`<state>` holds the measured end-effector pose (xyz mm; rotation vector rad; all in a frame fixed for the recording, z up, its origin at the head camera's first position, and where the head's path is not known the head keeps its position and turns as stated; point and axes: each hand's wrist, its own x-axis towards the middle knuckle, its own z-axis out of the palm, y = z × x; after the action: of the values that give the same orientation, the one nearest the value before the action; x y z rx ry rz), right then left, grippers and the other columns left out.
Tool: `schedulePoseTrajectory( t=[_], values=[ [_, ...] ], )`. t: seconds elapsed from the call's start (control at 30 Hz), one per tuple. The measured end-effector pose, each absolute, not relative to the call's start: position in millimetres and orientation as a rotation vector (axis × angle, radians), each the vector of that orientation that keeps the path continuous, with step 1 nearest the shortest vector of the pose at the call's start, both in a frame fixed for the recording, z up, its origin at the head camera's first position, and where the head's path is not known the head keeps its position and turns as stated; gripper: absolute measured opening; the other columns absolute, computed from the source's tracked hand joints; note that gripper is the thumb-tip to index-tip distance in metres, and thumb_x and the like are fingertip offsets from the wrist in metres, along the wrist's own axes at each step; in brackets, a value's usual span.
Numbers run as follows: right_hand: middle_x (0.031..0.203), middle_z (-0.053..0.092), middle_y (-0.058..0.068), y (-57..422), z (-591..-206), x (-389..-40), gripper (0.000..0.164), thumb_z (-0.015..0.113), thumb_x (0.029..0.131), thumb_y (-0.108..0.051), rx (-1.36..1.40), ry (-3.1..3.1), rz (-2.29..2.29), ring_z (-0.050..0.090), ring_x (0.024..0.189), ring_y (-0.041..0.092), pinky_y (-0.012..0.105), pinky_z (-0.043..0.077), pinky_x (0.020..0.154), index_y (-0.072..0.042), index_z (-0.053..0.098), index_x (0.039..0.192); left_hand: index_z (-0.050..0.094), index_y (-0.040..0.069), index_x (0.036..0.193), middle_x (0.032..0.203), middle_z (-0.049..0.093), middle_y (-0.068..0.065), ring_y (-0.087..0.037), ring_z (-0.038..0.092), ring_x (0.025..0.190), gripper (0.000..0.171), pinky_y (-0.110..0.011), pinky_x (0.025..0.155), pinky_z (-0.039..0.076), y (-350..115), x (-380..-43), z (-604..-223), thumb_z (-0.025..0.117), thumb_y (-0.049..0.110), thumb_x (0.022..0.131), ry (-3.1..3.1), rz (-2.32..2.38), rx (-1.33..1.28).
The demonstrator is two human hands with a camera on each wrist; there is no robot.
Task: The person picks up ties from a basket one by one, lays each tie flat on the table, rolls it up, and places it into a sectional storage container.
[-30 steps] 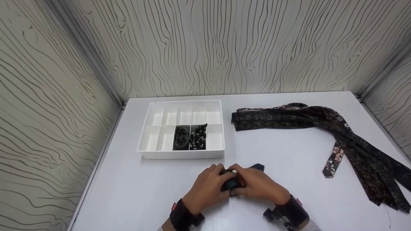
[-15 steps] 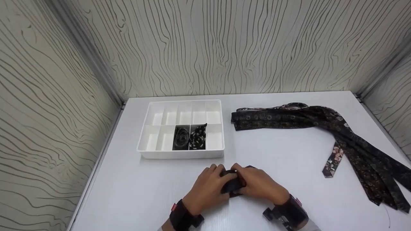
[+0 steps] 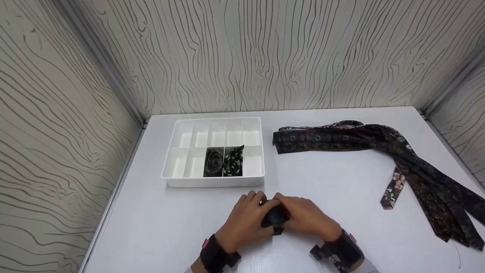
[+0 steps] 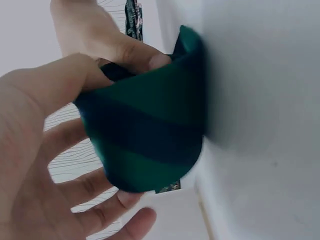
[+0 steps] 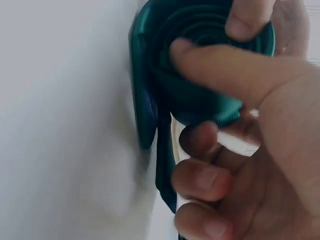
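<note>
A rolled necktie [image 3: 274,218] is held between my two hands low over the middle of the white table. Broad green and navy stripes run across its outer layer [image 4: 145,125] in the left wrist view. My left hand [image 3: 246,218] grips one side of the roll, thumb on one face. From the other side my right hand [image 3: 308,218] holds it, thumb pressed on the spiral layers [image 5: 200,107] in the right wrist view. A loose flap and a narrow tail hang off the roll there. Both palms are mostly hidden in the head view.
A white divided tray [image 3: 214,182] lies behind my hands. Two rolled dark ties, one swirled [image 3: 214,162] and one flecked [image 3: 233,162], sit in neighbouring front compartments. Several dark patterned ties [image 3: 329,142] stretch along the right, one floral end [image 3: 394,189] sticking out.
The dark tie end that stuck out behind my right hand has drawn in and is out of sight. The roll has turned between my fingers; both hands stay in about the same place.
</note>
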<state>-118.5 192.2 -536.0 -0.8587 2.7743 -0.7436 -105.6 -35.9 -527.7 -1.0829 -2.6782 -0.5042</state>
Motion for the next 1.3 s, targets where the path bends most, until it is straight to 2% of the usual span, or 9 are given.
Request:
schedulePoseTrajectory(
  t=[0.13,0.23,0.37,0.5,0.7,0.83,1.0,1.17,1.3],
  values=[
    [0.112,0.075,-0.005,192.9,-535.7,-117.4,0.051,0.086,0.088,-0.038,-0.860,2.770,-0.756,0.074,0.102,0.017,0.042,0.060,0.085,-0.026,0.058,0.129,0.073,0.030,0.126,0.105,0.061,0.003,-0.013,0.053,0.094,0.049,-0.029,0.082,0.048,-34.3,-105.5,-527.7,0.088,0.049,0.083,-2.672,-0.546,-1.118],
    [0.114,0.075,-0.003,193.9,-536.0,-117.7,0.050,0.083,0.090,-0.029,-0.883,2.741,-0.767,0.073,0.102,0.017,0.042,0.059,0.085,-0.023,0.057,0.133,0.073,0.028,0.129,0.107,0.061,0.003,-0.013,0.053,0.095,0.047,-0.026,0.080,0.049,-34.1,-106.2,-527.0,0.083,0.050,0.089,-2.697,-0.605,-1.106],
    [0.105,0.074,-0.002,197.4,-538.5,-120.4,0.042,0.080,0.090,-0.015,-0.874,2.690,-0.844,0.070,0.093,0.015,0.036,0.056,0.079,-0.021,0.059,0.126,0.064,0.017,0.140,0.117,0.063,-0.002,-0.016,0.060,0.101,0.059,-0.030,0.080,0.055,-37.5,-107.8,-526.3,0.056,0.063,0.104,-2.878,-0.820,-0.927],
    [0.105,0.077,-0.002,199.2,-541.2,-123.2,0.042,0.081,0.090,-0.013,-0.889,2.619,-0.997,0.071,0.093,0.010,0.031,0.056,0.082,-0.023,0.060,0.124,0.062,0.012,0.130,0.100,0.067,-0.001,-0.014,0.063,0.086,0.064,-0.032,0.073,0.053,-41.6,-113.3,-529.5,0.038,0.067,0.108,-3.078,-1.142,-0.732],
    [0.109,0.077,0.001,194.7,-539.2,-122.9,0.052,0.082,0.082,-0.001,-0.928,2.634,-1.098,0.071,0.096,0.011,0.030,0.057,0.083,-0.022,0.058,0.123,0.058,0.014,0.136,0.084,0.066,0.004,-0.008,0.057,0.073,0.057,-0.025,0.068,0.046,-44.2,-121.6,-533.8,0.051,0.062,0.106,-3.023,-1.694,-0.659],
    [0.108,0.076,0.001,189.0,-537.5,-120.9,0.051,0.080,0.082,0.004,-0.931,2.721,-1.095,0.072,0.097,0.014,0.033,0.059,0.082,-0.020,0.057,0.121,0.054,0.012,0.146,0.097,0.071,-0.001,-0.010,0.062,0.084,0.066,-0.028,0.078,0.050,-43.9,-123.1,-532.5,0.065,0.058,0.101,-2.912,-1.849,-0.553],
    [0.117,0.075,0.001,184.0,-537.1,-119.6,0.055,0.079,0.086,0.001,-0.927,2.767,-1.069,0.074,0.104,0.018,0.039,0.062,0.089,-0.021,0.057,0.132,0.056,0.014,0.143,0.120,0.073,-0.004,-0.016,0.067,0.107,0.064,-0.039,0.095,0.053,-41.9,-123.3,-533.4,0.076,0.049,0.093,-2.787,-1.989,-0.507],
    [0.132,0.060,-0.003,187.7,-534.2,-119.3,0.085,0.088,0.085,-0.024,-0.866,2.755,-1.105,0.063,0.107,0.019,0.035,0.058,0.085,-0.024,0.044,0.158,0.057,0.018,0.141,0.131,0.070,-0.003,-0.020,0.065,0.120,0.060,-0.044,0.106,0.052,-46.1,-126.4,-534.3,0.081,0.038,0.091,-2.665,-2.037,-0.526],
    [0.160,0.040,0.010,187.7,-534.5,-121.2,0.100,0.089,0.083,-0.050,-0.815,2.796,-1.193,0.050,0.141,0.036,0.057,0.052,0.106,-0.021,0.038,0.164,0.055,0.014,0.143,0.131,0.071,-0.003,-0.020,0.066,0.121,0.063,-0.042,0.107,0.052,-48.2,-127.2,-533.4,0.083,0.033,0.090,-2.638,-2.013,-0.532]
  ],
)
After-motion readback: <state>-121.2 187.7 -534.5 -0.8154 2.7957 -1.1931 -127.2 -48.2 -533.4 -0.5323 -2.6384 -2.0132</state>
